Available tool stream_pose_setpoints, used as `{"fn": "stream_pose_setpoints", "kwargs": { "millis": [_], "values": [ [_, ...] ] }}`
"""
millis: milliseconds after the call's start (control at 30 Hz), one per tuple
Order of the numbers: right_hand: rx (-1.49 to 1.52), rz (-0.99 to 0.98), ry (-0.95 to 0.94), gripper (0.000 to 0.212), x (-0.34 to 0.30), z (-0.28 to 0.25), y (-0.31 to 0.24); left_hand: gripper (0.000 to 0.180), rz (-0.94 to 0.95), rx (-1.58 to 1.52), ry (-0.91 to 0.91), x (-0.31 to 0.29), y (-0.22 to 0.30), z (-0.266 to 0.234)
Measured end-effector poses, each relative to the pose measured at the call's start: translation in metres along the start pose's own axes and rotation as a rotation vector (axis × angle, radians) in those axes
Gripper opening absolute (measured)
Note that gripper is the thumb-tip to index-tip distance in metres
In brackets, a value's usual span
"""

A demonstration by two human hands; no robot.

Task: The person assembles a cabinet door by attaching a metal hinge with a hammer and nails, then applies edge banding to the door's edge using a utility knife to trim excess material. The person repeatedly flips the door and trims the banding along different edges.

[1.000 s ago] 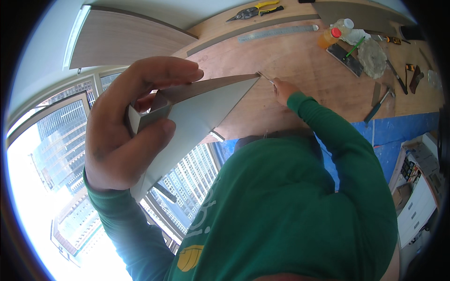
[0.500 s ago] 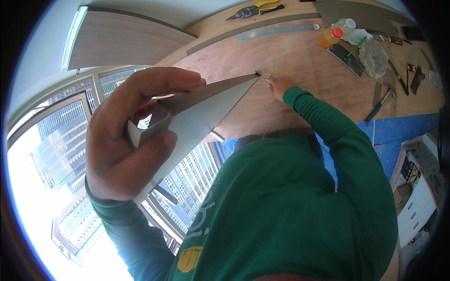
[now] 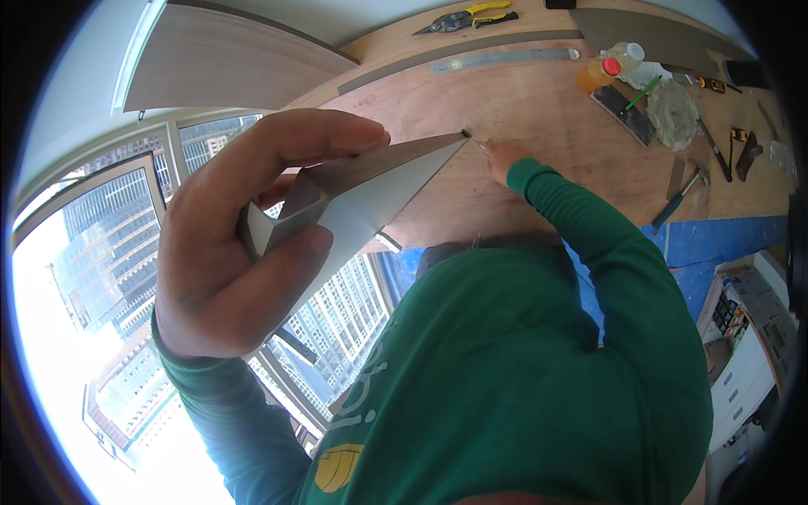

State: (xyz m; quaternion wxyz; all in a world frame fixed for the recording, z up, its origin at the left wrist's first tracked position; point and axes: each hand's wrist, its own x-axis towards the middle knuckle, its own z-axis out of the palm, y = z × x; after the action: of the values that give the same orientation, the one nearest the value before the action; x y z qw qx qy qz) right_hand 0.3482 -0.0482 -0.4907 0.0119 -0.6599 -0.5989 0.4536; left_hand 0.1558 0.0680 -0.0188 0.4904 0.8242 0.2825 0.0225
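Observation:
Close on the left, my left hand [image 3: 223, 244] grips the near end of a long trim strip [image 3: 370, 172], thumb below and fingers over the top. The strip has a brown wood-grain upper face and a pale grey side face, and its near end shows a folded, angled profile. It stretches away to the right, narrowing with distance to its far end over the wooden tabletop. There my right hand [image 3: 502, 158] is closed around a thin, light-coloured tool [image 3: 477, 141], whose tip meets the strip's dark far end. The tool is too small to name.
On the wooden worktable [image 3: 539, 109] lie a steel ruler [image 3: 505, 59], yellow-handled snips [image 3: 463, 18], a red-capped bottle [image 3: 598, 74], a dark block [image 3: 623, 114], and a hammer [image 3: 682, 198]. A wood-grain panel [image 3: 236, 63] stands at upper left, above the windows [image 3: 101, 219].
The near end of the strip and my left hand have shifted slightly right in the view. My right hand stays at the strip's far end.

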Motion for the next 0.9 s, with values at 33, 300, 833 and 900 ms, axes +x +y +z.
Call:
{"fn": "stream_pose_setpoints", "kwargs": {
  "millis": [33,300,833,900],
  "values": [
    [-0.008,0.002,-0.004,0.033,-0.004,-0.002,-0.001,0.065,-0.001,0.001,0.001,-0.001,0.0,0.0],
    [-0.024,-0.012,0.012,0.031,-0.014,0.001,0.007,0.065,-0.056,-0.011,0.001,0.0,0.006,-0.001],
    [0.04,0.006,-0.018,0.03,-0.023,-0.02,-0.005,0.066,-0.023,0.037,0.002,0.001,0.004,0.0],
    [0.025,0.015,-0.04,0.031,-0.013,-0.023,-0.009,0.066,-0.014,0.028,-0.009,0.001,0.002,0.0]
  ]
}}
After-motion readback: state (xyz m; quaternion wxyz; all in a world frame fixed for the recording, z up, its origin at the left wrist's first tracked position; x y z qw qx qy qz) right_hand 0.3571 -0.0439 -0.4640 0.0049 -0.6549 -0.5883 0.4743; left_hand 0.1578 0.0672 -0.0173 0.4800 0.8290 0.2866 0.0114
